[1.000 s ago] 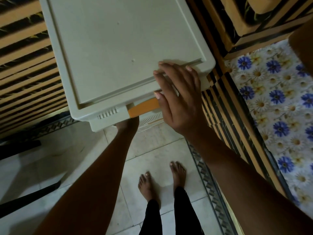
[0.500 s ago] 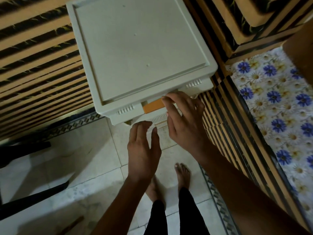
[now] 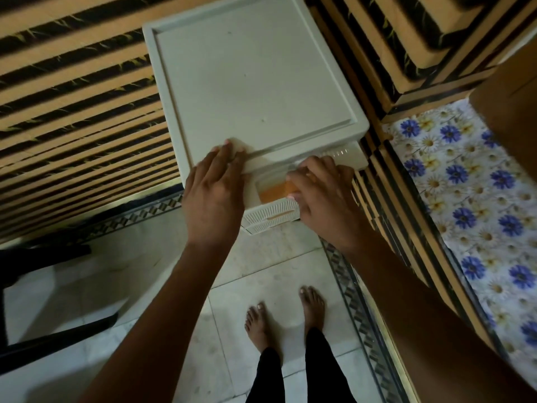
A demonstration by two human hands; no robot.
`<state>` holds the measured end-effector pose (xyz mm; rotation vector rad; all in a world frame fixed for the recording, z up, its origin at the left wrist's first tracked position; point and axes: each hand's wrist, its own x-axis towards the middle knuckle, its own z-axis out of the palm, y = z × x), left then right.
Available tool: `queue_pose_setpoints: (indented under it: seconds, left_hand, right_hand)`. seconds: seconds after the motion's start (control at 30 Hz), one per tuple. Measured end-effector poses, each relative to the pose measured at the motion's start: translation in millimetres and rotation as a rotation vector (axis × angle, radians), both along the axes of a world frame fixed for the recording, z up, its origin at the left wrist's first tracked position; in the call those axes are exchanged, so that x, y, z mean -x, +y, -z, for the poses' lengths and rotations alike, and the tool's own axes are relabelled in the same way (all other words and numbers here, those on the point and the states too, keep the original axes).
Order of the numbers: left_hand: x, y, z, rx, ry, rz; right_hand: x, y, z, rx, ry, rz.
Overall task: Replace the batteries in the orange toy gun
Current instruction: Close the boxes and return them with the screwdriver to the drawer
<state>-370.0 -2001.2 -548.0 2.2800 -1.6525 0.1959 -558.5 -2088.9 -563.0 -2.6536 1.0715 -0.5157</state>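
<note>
Flanking the white drawer unit: striped cushions, left hand flat, right hand gripping orange handle.

No readable text or labels.

The right hand covers the near right corner of the open top drawer, so only a blurred orange patch shows just left of its fingers; what that orange thing is cannot be told. The fingertips curl out of sight over it, and whether they grip it is unclear. The left hand hides the white drawer unit's front left corner. The unit's lower drawers lie hidden beneath the top one.
</note>
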Motion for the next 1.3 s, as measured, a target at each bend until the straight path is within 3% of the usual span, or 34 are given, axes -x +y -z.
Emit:
queue_pose_setpoints:
  seconds: [0.3,0.53,0.67,0.9,1.03,1.1,1.23,1.3]
  left_hand:
    - [-1,3,-4,0.058,0.045,0.032]
    - [-11,6,-14,0.002,0.107,0.103]
    - [-21,12,-7,-0.052,0.095,0.186]
    - [-30,18,12,-0.092,-0.004,0.237]
    - [-27,15,19,-0.072,-0.071,0.206]
    - [-24,16,17,-0.043,-0.107,0.168]
    - [-25,18,20,-0.095,-0.122,0.077]
    - [-28,19,25,-0.080,-0.134,0.069]
  right_hand:
    - [54,45,-8,-0.030,0.042,-0.097]
    - [87,93,15,-0.111,0.256,-0.092]
    - [76,95,44,-0.058,0.313,-0.016]
    - [32,69,109,-0.241,0.548,0.019]
    - [-4,33,127,-0.345,0.442,0.046]
    - [-14,25,136,-0.372,0.281,0.107]
    - [-39,29,133,-0.496,-0.181,0.572]
    - [-50,29,138,-0.623,-0.282,0.736]
